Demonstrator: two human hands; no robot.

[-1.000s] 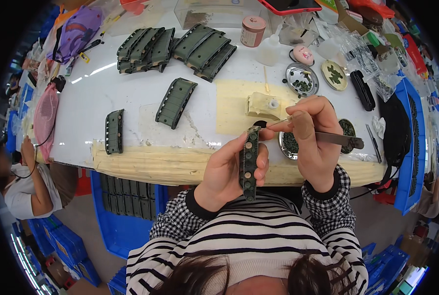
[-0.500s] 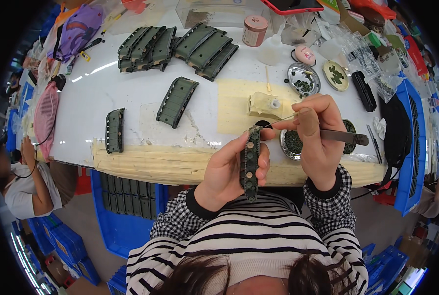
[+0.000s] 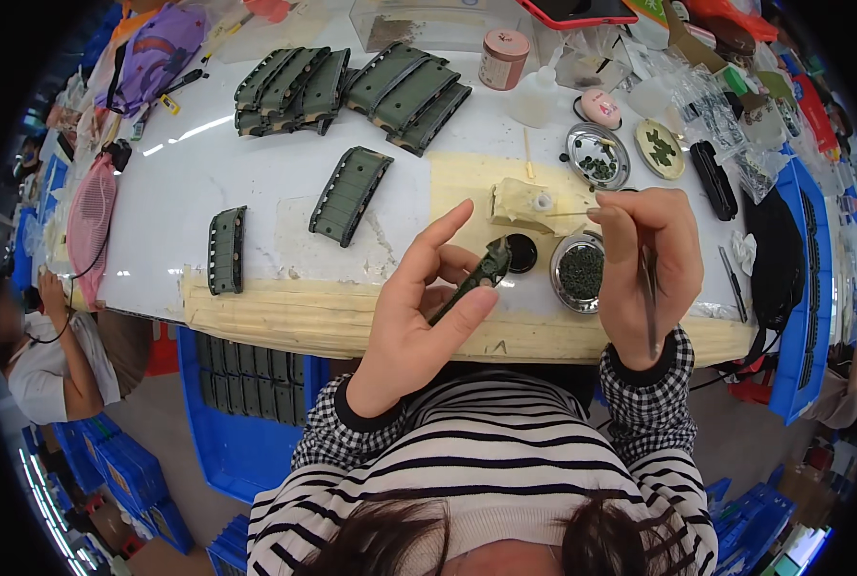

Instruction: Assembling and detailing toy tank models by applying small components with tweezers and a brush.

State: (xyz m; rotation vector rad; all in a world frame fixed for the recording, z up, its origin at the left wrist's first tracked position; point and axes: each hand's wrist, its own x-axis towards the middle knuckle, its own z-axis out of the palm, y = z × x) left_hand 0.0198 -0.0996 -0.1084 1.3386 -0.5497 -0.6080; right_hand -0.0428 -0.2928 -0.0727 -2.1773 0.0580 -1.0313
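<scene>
My left hand (image 3: 414,312), over the table's taped front edge, grips a dark green curved plastic part (image 3: 486,272) between thumb and lower fingers. Its index finger stretches up, off the part, which is tilted and half hidden by the hand. In my right hand (image 3: 651,264) is a pair of slim metal tweezers (image 3: 651,312); their thin tip points left, close to a tape-wrapped block (image 3: 520,206) with a white round spout. Below that hand stands a round tin of small dark green pieces (image 3: 579,274). Beside the tin sits a small black round pot (image 3: 518,253).
Similar green parts lie in two piles (image 3: 294,86) at the back, with two single ones (image 3: 225,250) at left. Dishes of small pieces (image 3: 596,158), a pink tin (image 3: 503,60) and plastic bags (image 3: 702,96) crowd the back right. A blue crate (image 3: 246,451) holds more parts. Another person (image 3: 64,355) sits at left.
My left hand has turned and tilted the green part, lifting its index finger. My right hand has drawn the tweezers away from the part, rightward and up to beside the taped block.
</scene>
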